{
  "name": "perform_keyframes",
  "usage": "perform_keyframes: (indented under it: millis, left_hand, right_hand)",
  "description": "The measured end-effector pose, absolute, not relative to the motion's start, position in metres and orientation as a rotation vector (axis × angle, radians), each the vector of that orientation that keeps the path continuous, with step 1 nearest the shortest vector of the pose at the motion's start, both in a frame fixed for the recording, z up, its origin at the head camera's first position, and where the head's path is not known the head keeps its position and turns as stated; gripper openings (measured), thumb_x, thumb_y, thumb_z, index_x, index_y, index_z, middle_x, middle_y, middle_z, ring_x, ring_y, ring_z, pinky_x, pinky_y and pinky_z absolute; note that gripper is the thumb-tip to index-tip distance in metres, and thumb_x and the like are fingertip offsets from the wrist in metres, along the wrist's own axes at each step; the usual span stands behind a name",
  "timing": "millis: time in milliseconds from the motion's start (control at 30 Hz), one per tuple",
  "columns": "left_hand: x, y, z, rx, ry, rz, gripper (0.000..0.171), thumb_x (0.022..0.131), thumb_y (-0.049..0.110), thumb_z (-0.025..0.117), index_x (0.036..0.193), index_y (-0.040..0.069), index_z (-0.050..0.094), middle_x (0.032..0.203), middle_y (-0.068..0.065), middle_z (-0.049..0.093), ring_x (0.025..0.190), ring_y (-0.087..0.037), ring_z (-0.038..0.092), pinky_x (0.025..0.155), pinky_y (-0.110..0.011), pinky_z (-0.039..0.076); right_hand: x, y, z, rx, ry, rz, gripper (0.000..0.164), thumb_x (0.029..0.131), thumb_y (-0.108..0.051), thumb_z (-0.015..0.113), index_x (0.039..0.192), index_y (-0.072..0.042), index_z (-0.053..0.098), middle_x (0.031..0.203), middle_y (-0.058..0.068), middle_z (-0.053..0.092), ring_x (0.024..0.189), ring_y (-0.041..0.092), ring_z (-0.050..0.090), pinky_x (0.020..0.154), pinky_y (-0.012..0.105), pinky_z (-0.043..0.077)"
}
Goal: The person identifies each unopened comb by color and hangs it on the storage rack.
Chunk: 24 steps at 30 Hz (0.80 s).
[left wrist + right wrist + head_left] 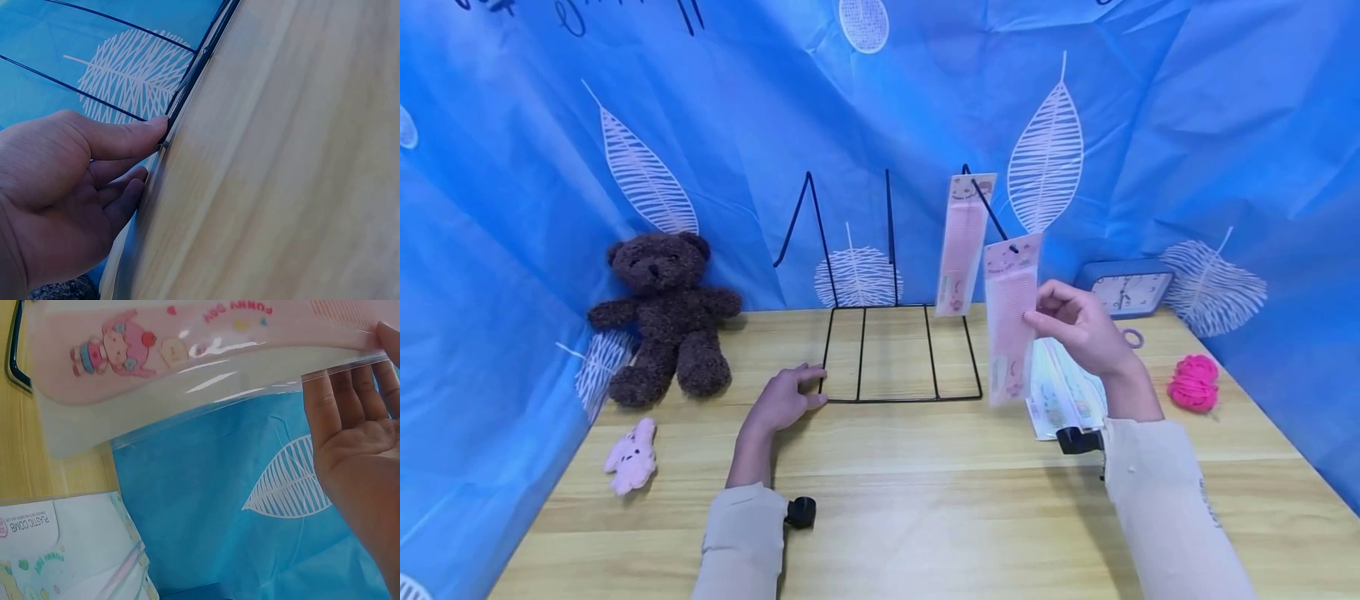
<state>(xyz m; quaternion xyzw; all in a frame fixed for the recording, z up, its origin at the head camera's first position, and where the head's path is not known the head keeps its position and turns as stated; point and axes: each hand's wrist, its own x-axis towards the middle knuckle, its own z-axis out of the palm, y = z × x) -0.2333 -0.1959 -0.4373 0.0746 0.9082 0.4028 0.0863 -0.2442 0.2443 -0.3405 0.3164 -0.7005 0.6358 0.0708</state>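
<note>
A black wire display rack [895,401] stands on the table with prongs rising at its back. My left hand [781,400] pinches its near left corner, thumb [134,134] laid on the wire. In my right hand [1078,325] is a pink comb in a clear packet [1011,321], pinched by its right edge between thumb and fingers. The packet's top hole sits at the tip of the rack's right prong. Another packaged pink comb [964,242] hangs farther back on that prong. The right wrist view shows the held comb's handle [119,353] with a cartoon girl.
Several packaged combs [1063,387] lie on the table beneath my right hand. A blue clock [1123,289], a purple ring [1132,337] and a pink mesh puff [1193,383] are at right. A brown teddy bear [666,317] and small pink plush [632,457] sit at left.
</note>
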Motion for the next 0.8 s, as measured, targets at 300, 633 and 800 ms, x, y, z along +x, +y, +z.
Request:
perform_keyframes:
  millis: [300,633,800]
  left_hand:
    - [-0.234,-0.197,-0.44,0.214,2.701,1.2,0.049,0.096,0.008,0.069,0.143,0.002,0.057,0.158,-0.015,0.041,0.15,-0.04,0.024,0.12,-0.058,0.021]
    - [-0.233,-0.196,-0.438,0.222,2.707,1.209,0.049,0.096,0.007,0.07,0.142,0.0,0.058,0.157,-0.016,0.042,0.15,-0.04,0.024,0.12,-0.057,0.021]
    - [-0.232,-0.194,-0.437,0.219,2.701,1.21,0.049,0.095,0.007,0.07,0.142,0.0,0.058,0.157,-0.017,0.042,0.15,-0.04,0.024,0.12,-0.057,0.021]
  right_hand:
    - [-0.249,0.237,-0.342,0.736,-2.265,1.773,0.01,0.098,-0.001,0.064,0.101,0.008,0.061,0.094,0.002,0.069,0.082,0.015,0.067,0.07,0.026,0.06]
    - [-0.254,0.22,-0.339,0.495,-2.353,1.758,0.026,0.101,-0.024,0.066,0.111,-0.001,0.063,0.104,0.003,0.069,0.097,0.018,0.066,0.077,0.027,0.06]
    - [-0.256,0.216,-0.34,0.466,-2.334,1.784,0.028,0.1,-0.025,0.067,0.112,-0.001,0.063,0.102,0.004,0.069,0.095,0.018,0.066,0.077,0.027,0.06]
